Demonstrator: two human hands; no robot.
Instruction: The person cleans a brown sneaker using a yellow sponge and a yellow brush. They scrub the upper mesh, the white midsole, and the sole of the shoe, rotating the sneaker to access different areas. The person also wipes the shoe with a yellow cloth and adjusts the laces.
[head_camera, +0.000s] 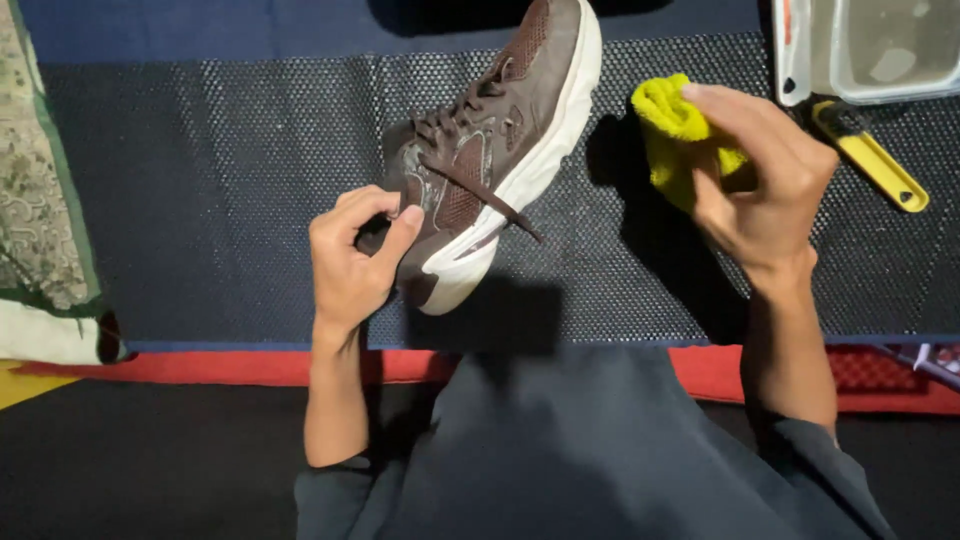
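While left hand (352, 262) grips shoe (497, 150), right hand (765, 180) seemingly half-hides cloth (672, 130).

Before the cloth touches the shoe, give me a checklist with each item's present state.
1. Left hand has a grip on the shoe at the heel: ok.
2. Right hand has a grip on the yellow cloth: ok.
3. Cloth apart from the shoe, a gap showing between them: ok.
4. Laces tied: not ok, one end hangs loose over the sole.
5. Shoe lifted off the mat: cannot tell, though its shadow falls below it.
6. Cloth damp: cannot tell.
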